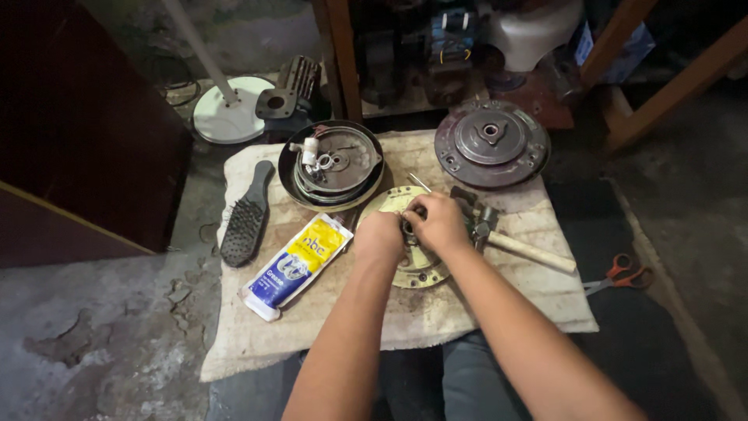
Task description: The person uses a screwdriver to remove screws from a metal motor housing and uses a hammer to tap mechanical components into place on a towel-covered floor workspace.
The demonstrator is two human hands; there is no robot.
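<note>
**Both hands closed in on the hub of a round metal plate**

Forearms reach in from the bottom edge, meeting over a pale, brass-coloured round plate (417, 269) that lies flat on a worn cloth (327, 327) spread over the worktop. The left hand (379, 234) is curled at the plate's centre, fingers folded under so that what they pinch is hidden. The right hand (438, 222) is also bent closed, fingertips pressed against a small dark part at the hub (408, 228); whether it grips that part or only steadies it cannot be told from here.

The likeliest slip, as I judge it, is a small piece at the hub escaping the fingertips and rolling into the folds of the cloth or onto the dark floor, where poor light would make it hard to find. The plate could also skid on the cloth if pressed off-centre.

Just right of the hands lies a hammer (518, 245) with a pale wooden handle, close enough to be knocked by a wrist. A grease sachet (296, 265), blue, yellow and white, lies left of the plate, and a black brush (245, 218) beyond it. Behind stand a dark round housing (331, 165) holding loose parts and a reddish-brown disc (491, 144). Orange-handled scissors (623, 274) lie off the cloth, well apart.
</note>
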